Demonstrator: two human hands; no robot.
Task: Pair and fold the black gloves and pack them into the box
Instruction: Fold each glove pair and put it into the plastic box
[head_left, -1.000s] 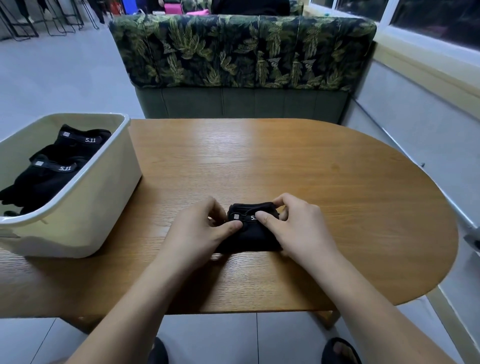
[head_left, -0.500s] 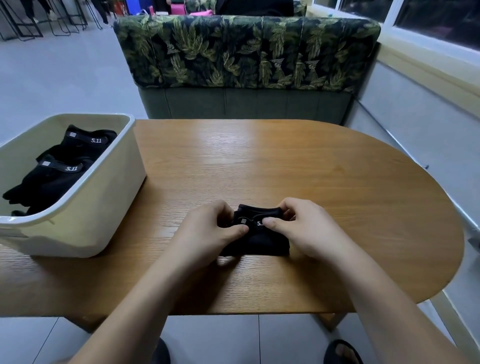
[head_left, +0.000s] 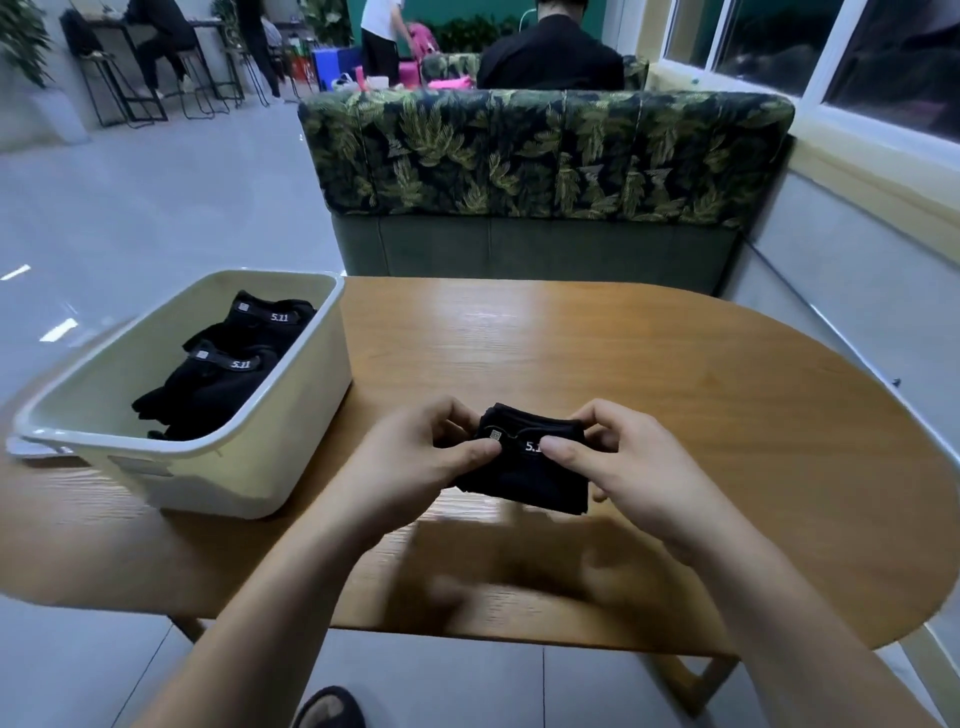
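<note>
Raised off the table (head_left: 675, 389) since the earlier frame: folded gloves (head_left: 524, 480), near the box (head_left: 270, 467). Left hand (head_left: 415, 462) and right hand (head_left: 628, 467) pinch them, thumbs on the band. Two pairs (head_left: 223, 374) lie boxed.

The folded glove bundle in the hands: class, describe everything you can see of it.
The glove bundle is black, soft-looking fabric folded into a compact, roughly rectangular packet. A band across its top carries a small white square tag and white print "5.1", partly hidden by a thumb. The left hand and right hand pinch its upper corners. It seems held just above the wooden table, right of the box.
</note>
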